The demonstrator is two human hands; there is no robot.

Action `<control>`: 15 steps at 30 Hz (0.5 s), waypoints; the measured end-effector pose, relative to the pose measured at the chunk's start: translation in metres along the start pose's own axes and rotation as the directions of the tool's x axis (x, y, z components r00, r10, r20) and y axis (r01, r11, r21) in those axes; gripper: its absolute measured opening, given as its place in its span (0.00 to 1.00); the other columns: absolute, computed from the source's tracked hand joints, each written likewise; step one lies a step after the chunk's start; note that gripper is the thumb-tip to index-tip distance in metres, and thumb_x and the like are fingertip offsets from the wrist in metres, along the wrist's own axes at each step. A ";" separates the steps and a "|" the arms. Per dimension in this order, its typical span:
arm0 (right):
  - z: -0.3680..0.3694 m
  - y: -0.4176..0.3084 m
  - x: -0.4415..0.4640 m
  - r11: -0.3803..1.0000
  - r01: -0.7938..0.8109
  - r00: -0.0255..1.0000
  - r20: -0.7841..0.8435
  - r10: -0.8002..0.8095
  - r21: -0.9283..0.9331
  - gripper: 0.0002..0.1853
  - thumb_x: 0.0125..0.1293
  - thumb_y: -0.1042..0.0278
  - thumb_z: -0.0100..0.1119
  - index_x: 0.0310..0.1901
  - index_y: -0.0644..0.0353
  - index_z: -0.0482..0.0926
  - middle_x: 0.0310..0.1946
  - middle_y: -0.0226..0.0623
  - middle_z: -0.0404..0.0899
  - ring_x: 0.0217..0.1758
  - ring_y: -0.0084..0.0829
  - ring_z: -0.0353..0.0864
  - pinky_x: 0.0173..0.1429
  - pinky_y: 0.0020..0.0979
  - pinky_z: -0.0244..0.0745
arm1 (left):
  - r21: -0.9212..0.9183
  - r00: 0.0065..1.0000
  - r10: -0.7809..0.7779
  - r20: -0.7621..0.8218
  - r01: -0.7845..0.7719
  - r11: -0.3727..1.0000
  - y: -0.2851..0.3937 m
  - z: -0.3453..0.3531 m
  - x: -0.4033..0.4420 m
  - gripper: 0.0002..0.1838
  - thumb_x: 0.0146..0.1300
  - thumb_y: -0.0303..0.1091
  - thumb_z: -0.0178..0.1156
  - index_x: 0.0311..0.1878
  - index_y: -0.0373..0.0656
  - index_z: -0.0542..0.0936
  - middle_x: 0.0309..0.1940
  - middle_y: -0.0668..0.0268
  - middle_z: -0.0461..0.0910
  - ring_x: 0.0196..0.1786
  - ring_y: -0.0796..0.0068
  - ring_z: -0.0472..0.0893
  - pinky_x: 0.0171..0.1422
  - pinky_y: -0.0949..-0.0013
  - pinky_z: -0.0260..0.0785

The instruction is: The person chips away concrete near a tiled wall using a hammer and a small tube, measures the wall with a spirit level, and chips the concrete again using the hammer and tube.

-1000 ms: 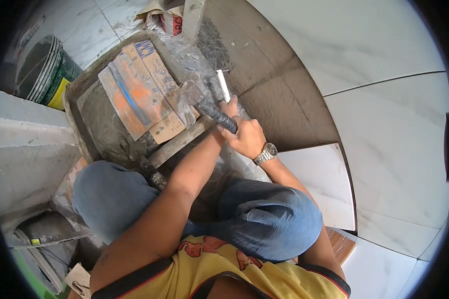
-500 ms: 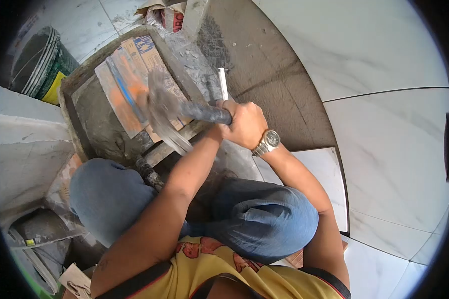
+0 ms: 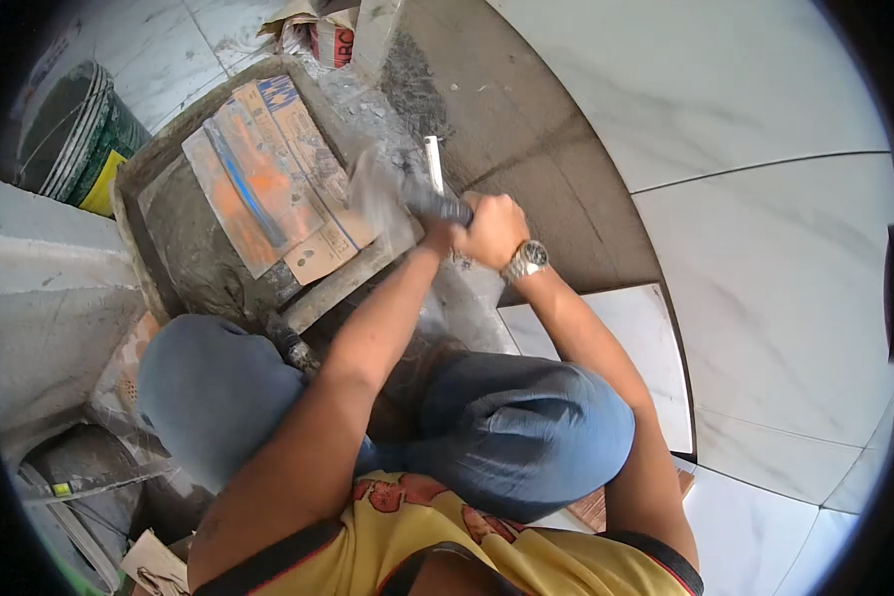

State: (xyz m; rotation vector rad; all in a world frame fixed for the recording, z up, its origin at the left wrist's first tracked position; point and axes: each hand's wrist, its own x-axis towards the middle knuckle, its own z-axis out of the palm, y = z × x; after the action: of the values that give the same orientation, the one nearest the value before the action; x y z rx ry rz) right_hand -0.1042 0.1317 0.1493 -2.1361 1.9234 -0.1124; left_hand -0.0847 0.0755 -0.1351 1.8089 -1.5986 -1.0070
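Note:
My right hand (image 3: 494,233), with a metal watch at its wrist, is closed round the dark handle of a hammer (image 3: 435,205). The hammer's head is smeared by motion and points left, over the edge of the mortar trough. My left hand (image 3: 443,236) lies beneath the right hand and the handle. Its fingers are mostly hidden, so I cannot see what they grip. A thin white rod (image 3: 433,164) stands out just beyond both hands; whether it is held cannot be seen.
A trough (image 3: 318,298) of grey mortar holds cardboard pieces (image 3: 313,179) and a flat tool with a blue strip (image 3: 243,184). A green bucket (image 3: 94,149) stands at upper left. Large marble-look tiles (image 3: 765,268) lie on the right, and a torn bag (image 3: 330,45) sits at the top.
The hammer's head has swung right, closer to my hands, and its handle looks shorter. Both hands stay together, and the view has shifted slightly.

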 end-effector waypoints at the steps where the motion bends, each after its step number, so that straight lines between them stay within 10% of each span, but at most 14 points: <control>1: 0.010 0.016 0.002 0.985 -0.142 0.988 0.047 0.147 -0.101 0.16 0.53 0.59 0.63 0.33 0.66 0.82 0.28 0.60 0.81 0.35 0.57 0.84 0.43 0.50 0.80 | 0.062 0.999 -0.023 0.039 0.021 0.998 0.002 -0.001 0.004 0.07 0.60 0.42 0.65 0.34 0.52 0.86 0.39 0.72 0.86 0.43 0.71 0.85 0.44 0.61 0.75; 11: -0.025 -0.027 -0.032 0.947 0.239 0.969 -0.106 -0.221 0.212 0.17 0.52 0.59 0.62 0.39 0.63 0.85 0.32 0.62 0.82 0.37 0.56 0.84 0.46 0.48 0.81 | -0.374 0.914 0.397 0.088 -0.339 0.863 -0.012 -0.023 -0.015 0.13 0.57 0.46 0.68 0.39 0.48 0.86 0.43 0.68 0.87 0.49 0.69 0.85 0.48 0.63 0.76; 13: -0.009 -0.003 -0.023 0.970 0.196 0.980 -0.060 -0.189 0.146 0.18 0.53 0.59 0.61 0.40 0.63 0.85 0.31 0.61 0.82 0.36 0.56 0.85 0.45 0.48 0.81 | 0.241 0.923 0.205 0.327 -0.291 0.926 0.001 -0.027 -0.009 0.15 0.57 0.47 0.69 0.41 0.47 0.85 0.44 0.67 0.87 0.50 0.69 0.85 0.49 0.63 0.76; 15: 0.020 0.031 -0.003 0.976 -0.216 0.970 0.109 0.216 -0.013 0.19 0.56 0.57 0.61 0.39 0.68 0.84 0.29 0.59 0.83 0.37 0.57 0.85 0.48 0.49 0.81 | 0.710 0.845 -0.002 0.535 -0.449 0.543 0.021 -0.039 -0.003 0.17 0.56 0.48 0.69 0.42 0.46 0.85 0.45 0.66 0.87 0.51 0.68 0.85 0.50 0.64 0.76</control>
State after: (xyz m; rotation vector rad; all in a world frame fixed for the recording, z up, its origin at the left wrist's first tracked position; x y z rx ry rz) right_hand -0.1300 0.1349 0.1232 -1.8758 2.0741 0.0470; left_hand -0.0659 0.0716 -0.0945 1.8325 -2.9293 -0.6136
